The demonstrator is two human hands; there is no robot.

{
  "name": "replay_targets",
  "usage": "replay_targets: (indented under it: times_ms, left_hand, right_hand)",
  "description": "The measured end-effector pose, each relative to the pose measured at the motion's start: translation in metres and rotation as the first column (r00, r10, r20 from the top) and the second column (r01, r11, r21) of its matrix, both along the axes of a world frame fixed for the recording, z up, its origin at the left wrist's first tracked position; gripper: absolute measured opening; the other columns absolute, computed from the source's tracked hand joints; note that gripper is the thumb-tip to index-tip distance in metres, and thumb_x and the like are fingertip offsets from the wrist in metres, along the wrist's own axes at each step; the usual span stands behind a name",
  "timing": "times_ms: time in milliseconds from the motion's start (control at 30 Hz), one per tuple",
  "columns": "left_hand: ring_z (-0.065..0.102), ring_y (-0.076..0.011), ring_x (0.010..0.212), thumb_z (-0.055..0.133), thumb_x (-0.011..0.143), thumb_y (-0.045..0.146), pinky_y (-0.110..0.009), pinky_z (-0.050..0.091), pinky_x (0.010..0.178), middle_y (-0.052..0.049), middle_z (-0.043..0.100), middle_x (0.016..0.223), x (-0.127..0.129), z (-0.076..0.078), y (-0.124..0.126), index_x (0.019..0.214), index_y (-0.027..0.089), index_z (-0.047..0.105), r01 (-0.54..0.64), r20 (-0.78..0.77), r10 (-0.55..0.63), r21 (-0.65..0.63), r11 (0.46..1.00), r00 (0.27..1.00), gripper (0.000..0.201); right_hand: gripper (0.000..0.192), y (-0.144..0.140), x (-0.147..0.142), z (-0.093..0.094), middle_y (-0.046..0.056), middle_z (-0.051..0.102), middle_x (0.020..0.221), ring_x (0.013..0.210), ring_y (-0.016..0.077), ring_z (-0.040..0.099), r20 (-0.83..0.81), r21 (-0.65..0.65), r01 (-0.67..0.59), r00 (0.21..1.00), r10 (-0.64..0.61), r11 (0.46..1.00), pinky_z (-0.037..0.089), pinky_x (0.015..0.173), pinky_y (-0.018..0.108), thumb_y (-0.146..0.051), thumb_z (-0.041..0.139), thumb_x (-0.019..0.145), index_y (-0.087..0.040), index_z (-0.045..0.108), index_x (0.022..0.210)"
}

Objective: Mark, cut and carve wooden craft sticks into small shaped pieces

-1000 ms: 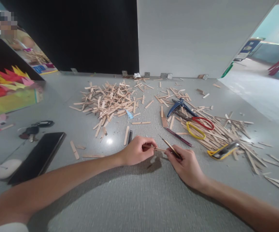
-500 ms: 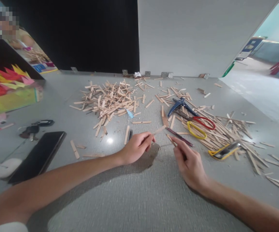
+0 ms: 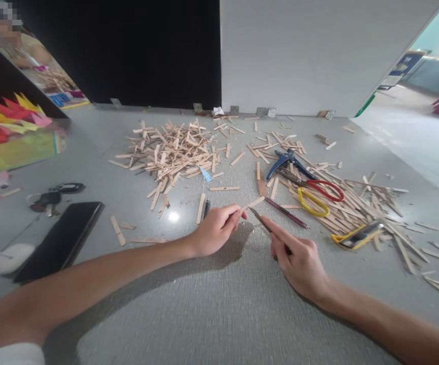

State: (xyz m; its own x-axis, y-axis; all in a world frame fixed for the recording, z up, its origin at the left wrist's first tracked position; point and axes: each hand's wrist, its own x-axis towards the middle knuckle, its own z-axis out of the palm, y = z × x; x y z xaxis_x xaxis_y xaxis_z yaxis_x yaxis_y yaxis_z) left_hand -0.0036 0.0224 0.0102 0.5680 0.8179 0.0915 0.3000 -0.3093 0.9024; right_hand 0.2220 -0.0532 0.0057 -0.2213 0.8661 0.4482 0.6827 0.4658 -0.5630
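Note:
My left hand [image 3: 215, 230] pinches a short wooden stick [image 3: 253, 204] that points up and to the right, just above the grey table [image 3: 219, 304]. My right hand [image 3: 299, 256] grips a thin pencil [image 3: 259, 220], with its tip a little below the stick's free end. A dark red pencil [image 3: 286, 213] lies on the table just beyond my right hand. A black pen [image 3: 205, 208] and a flat stick [image 3: 200, 208] lie just behind my left hand.
A heap of cut wooden sticks [image 3: 170, 152] lies at the middle back. More sticks, blue pliers [image 3: 286, 162], red-and-yellow scissors [image 3: 318, 195] and a yellow utility knife [image 3: 356, 235] lie at the right. A black phone [image 3: 62, 238], keys [image 3: 50, 195] and coloured paper [image 3: 10, 132] lie at the left.
The left hand lifted its stick from lying flat and tilted it up to the right. The right hand drew back and then brought the pencil tip near the stick again.

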Motion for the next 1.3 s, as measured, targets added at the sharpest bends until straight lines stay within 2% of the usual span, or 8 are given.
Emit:
replay_targets:
  times_ms: [167,367,533,800,1000,1100,1167,1300]
  left_hand:
    - [0.042,-0.0117,0.049,0.034,0.112,0.037,-0.025,0.034,0.057,0.009,0.043,0.058,-0.001,-0.007,-0.004,0.099,0.02,0.058,-0.022,-0.048,0.03,0.161,0.987,0.998,0.031]
    - [0.045,-0.0109,0.044,0.03,0.113,0.031,-0.024,0.033,0.052,0.007,0.053,0.061,-0.003,-0.015,-0.009,0.101,0.019,0.059,-0.022,-0.138,0.084,0.4,0.916,0.987,0.033]
    - [0.058,-0.014,0.05,0.03,0.113,0.028,-0.025,0.037,0.054,0.002,0.064,0.065,-0.004,-0.018,-0.01,0.099,0.019,0.058,-0.015,-0.176,0.107,0.455,0.89,0.979,0.032]
    - [0.066,-0.0156,0.058,0.034,0.111,0.026,-0.025,0.041,0.058,0.0,0.069,0.071,-0.005,-0.019,-0.009,0.093,0.022,0.053,0.001,-0.181,0.083,0.42,0.908,0.98,0.026]
    - [0.065,-0.0157,0.058,0.031,0.112,0.028,-0.025,0.04,0.058,0.001,0.067,0.07,-0.002,-0.015,-0.009,0.098,0.023,0.053,-0.007,-0.175,0.077,0.369,0.929,0.981,0.027]
    - [0.06,-0.0144,0.054,0.029,0.112,0.031,-0.026,0.042,0.06,0.005,0.063,0.065,0.0,-0.009,-0.008,0.103,0.023,0.052,0.011,-0.142,0.025,0.248,0.969,0.99,0.026]
    - [0.062,-0.0148,0.059,0.031,0.112,0.033,-0.027,0.045,0.065,0.004,0.066,0.067,0.001,-0.004,-0.007,0.101,0.023,0.051,0.03,-0.094,-0.018,0.133,0.991,0.995,0.025]
    - [0.055,-0.0123,0.056,0.034,0.113,0.041,-0.027,0.043,0.059,-0.002,0.077,0.088,0.001,0.001,-0.004,0.099,0.024,0.046,0.105,0.017,-0.104,-0.073,0.992,0.994,0.025]
  right_hand:
    - [0.048,-0.002,-0.001,0.001,-0.005,0.059,0.054,0.038,0.0079,0.048,-0.03,-0.052,-0.015,0.999,0.014,0.999,0.05,0.05,0.015,-0.016,0.041,0.106,-0.006,0.073,0.14]
    - [0.049,-0.002,-0.004,0.003,-0.004,0.059,0.052,0.039,0.0085,0.049,-0.054,-0.055,-0.035,0.998,0.032,0.998,0.05,0.05,0.016,-0.014,0.039,0.105,-0.002,0.074,0.137]
    - [0.048,0.0,-0.007,0.003,-0.005,0.055,0.047,0.034,0.0087,0.039,-0.031,-0.09,-0.013,0.999,0.011,0.996,0.041,0.043,0.018,-0.018,0.041,0.106,-0.003,0.076,0.135]
    - [0.048,0.0,-0.007,0.003,-0.004,0.055,0.05,0.036,0.0084,0.033,-0.007,-0.13,-0.008,1.0,0.008,0.992,0.036,0.043,0.021,-0.02,0.042,0.103,-0.003,0.079,0.13]
    - [0.049,0.001,-0.007,0.005,-0.004,0.053,0.055,0.039,0.0077,0.029,-0.102,-0.189,-0.053,0.994,0.034,0.981,0.032,0.042,0.02,-0.023,0.042,0.104,-0.001,0.077,0.131]
    - [0.049,0.003,-0.008,0.007,-0.003,0.055,0.06,0.042,0.0078,0.033,-0.155,-0.219,-0.076,0.987,0.042,0.973,0.034,0.045,0.02,-0.025,0.042,0.105,-0.002,0.076,0.134]
    - [0.049,0.003,-0.008,0.008,-0.003,0.055,0.061,0.043,0.008,0.032,-0.169,-0.238,-0.081,0.985,0.041,0.968,0.035,0.045,0.02,-0.026,0.043,0.105,-0.003,0.075,0.136]
    - [0.054,0.002,-0.006,0.011,-0.005,0.052,0.059,0.044,0.0088,0.03,-0.166,-0.264,-0.165,0.978,0.124,0.95,0.034,0.045,0.021,-0.023,0.046,0.102,0.0,0.065,0.148]
